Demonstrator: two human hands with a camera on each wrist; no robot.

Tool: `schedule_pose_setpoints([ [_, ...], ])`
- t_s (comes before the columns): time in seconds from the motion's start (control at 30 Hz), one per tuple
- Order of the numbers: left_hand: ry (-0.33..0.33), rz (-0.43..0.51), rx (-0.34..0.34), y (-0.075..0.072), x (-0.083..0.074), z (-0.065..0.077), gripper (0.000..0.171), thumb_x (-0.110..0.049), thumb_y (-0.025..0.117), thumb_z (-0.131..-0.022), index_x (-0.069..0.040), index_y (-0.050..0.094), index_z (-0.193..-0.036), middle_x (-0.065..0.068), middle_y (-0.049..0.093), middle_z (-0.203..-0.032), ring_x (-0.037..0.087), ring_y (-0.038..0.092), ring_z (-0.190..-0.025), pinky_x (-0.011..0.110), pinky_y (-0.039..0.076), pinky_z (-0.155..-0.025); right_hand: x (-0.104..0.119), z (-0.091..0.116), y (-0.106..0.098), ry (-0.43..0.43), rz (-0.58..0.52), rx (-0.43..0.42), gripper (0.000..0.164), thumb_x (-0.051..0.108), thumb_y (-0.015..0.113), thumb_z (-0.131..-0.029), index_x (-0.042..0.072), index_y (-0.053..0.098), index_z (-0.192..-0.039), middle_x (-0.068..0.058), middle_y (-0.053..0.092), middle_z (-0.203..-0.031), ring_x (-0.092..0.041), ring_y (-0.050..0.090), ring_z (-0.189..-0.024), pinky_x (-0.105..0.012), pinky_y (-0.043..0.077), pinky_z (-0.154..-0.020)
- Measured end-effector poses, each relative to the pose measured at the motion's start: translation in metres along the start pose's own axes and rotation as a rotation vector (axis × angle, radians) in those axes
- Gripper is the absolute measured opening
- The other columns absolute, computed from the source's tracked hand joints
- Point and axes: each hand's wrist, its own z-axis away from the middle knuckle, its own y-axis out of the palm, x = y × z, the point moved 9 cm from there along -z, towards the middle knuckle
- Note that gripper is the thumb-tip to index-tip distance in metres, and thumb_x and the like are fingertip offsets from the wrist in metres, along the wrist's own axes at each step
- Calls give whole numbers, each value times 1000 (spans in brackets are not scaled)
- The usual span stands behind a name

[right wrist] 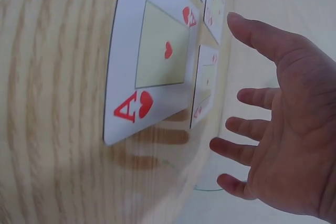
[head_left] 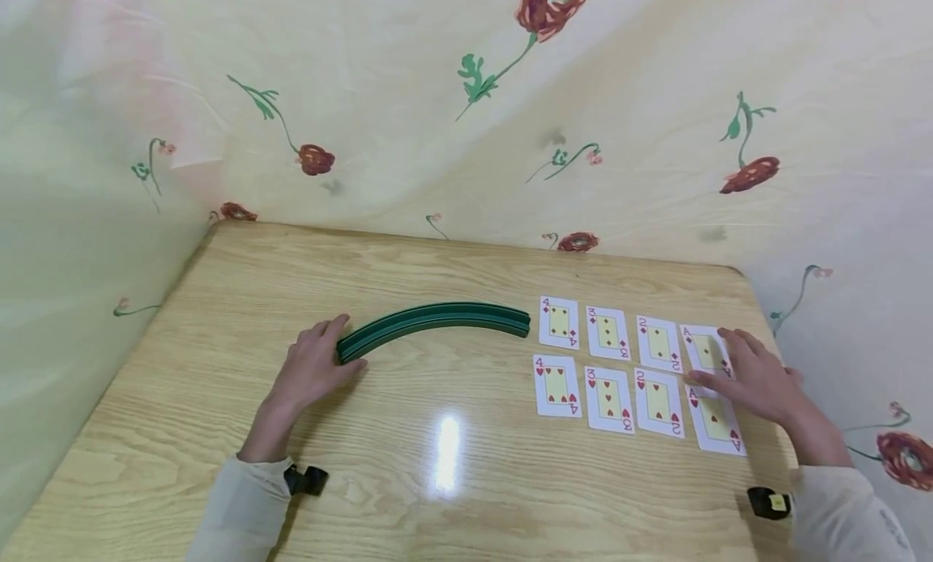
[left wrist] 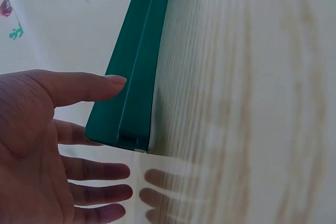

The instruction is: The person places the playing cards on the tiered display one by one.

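Note:
A curved green playing card holder [head_left: 437,312] lies on the wooden table, its grooved side facing up. Around its left end, my left hand [head_left: 312,366] pinches it between thumb and index finger, while the other fingers [left wrist: 100,171] extend straight below. At the right, playing cards lie face up in two rows, diamonds behind hearts, each running from four to ace. My right hand [head_left: 758,377] hovers over the right end of the rows with fingers spread and nothing held. It partly covers the ace of diamonds [head_left: 703,350]; the ace of hearts [right wrist: 163,51] lies just in front.
The wooden table [head_left: 437,513] ends at the back against a flowered cloth [head_left: 408,141], which also hangs along both sides. Left of the rows, the four of diamonds [head_left: 559,323] lies close to the holder's right end. The four of hearts [head_left: 557,386] is in front of it.

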Motion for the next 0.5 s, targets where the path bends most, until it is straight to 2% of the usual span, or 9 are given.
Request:
schedule_pose_setpoints([
  [0.27,28,67,-2,-1,9,0,64,-22,71,-91,4,47,-144,31,56,-136,50,48,-127,62,43,-99,-5,-5,6,6,-52,36,104,57,65,-90,-11,18,-153,-45,25,-149,-65,29,-131,-82,27,-86],
  [0.4,79,103,-17,-1,13,-1,57,-17,72,-90,6,52,-138,30,59,-131,49,49,-124,62,42,-100,-7,-8,5,-18,-47,9,100,54,70,-87,-10,27,-150,-44,29,-148,-65,32,-128,-80,30,-86],
  [0.5,123,126,-22,0,13,-2,53,-14,73,-89,6,56,-134,28,61,-128,43,54,-116,57,45,-95,-7,-10,4,-44,-34,-11,93,51,72,-85,-9,35,-145,-44,30,-147,-65,34,-127,-80,31,-86],
])
